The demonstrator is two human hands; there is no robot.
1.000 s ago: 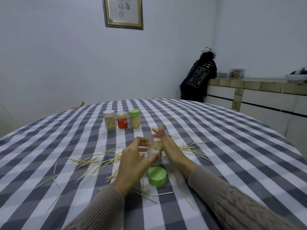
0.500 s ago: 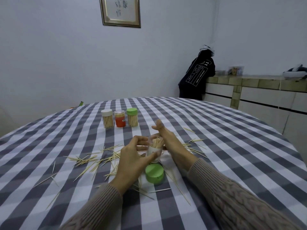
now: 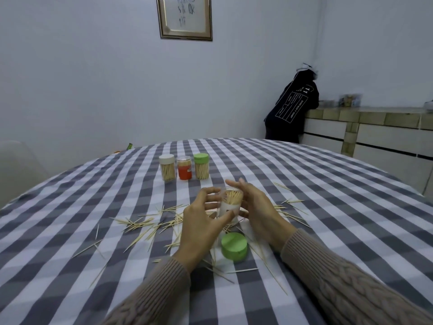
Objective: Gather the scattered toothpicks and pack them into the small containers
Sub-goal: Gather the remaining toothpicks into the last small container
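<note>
centre frame, left hand (image 3: 201, 227) and right hand (image 3: 259, 211) grip an open clear toothpick jar (image 3: 230, 202); its white label is unreadable; green lid (image 3: 234, 246) lies below.

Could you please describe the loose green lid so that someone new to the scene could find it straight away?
On the checked tablecloth, look near the front edge, just below the person's two hands. The loose green lid lies there alone among scattered toothpicks. Unlike the green cap in the far row, it sits on no jar.

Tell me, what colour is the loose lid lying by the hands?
Green. The lid shows best in the head view.
</note>
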